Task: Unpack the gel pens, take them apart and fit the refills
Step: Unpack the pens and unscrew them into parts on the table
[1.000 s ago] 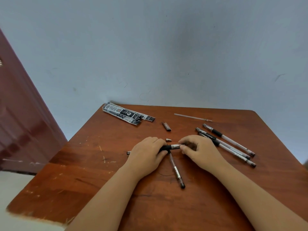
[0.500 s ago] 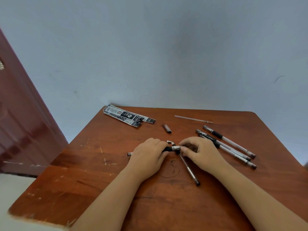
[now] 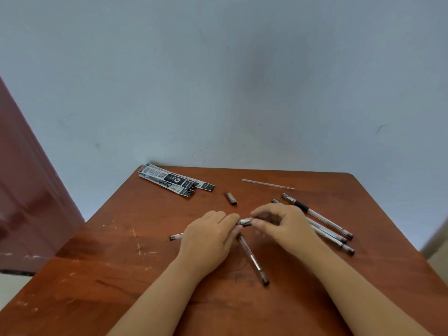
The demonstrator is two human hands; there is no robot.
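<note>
While much of the unpacking appears done, the fitting of refills is judged to be only partly through. Nearest the camera, one gel pen [image 3: 253, 259] is seen lying loose on the surface [image 3: 116, 270], angled away from the hands. Just beyond it, a pen barrel [image 3: 246, 221] is held between both hands: the left hand [image 3: 209, 241] is curled round its body, its far end [image 3: 175, 236] showing past the knuckles, while the fingers [image 3: 260, 223] of the right hand [image 3: 284, 226] are pinched together on the silver tip section, probably to screw it. To the right, three more pens [image 3: 324, 227] are laid side by side. Farther off, a small cap [image 3: 230, 198] and a bare refill [image 3: 268, 184] are left lying, and the opened packaging [image 3: 173, 181] rests at the far left corner.
</note>
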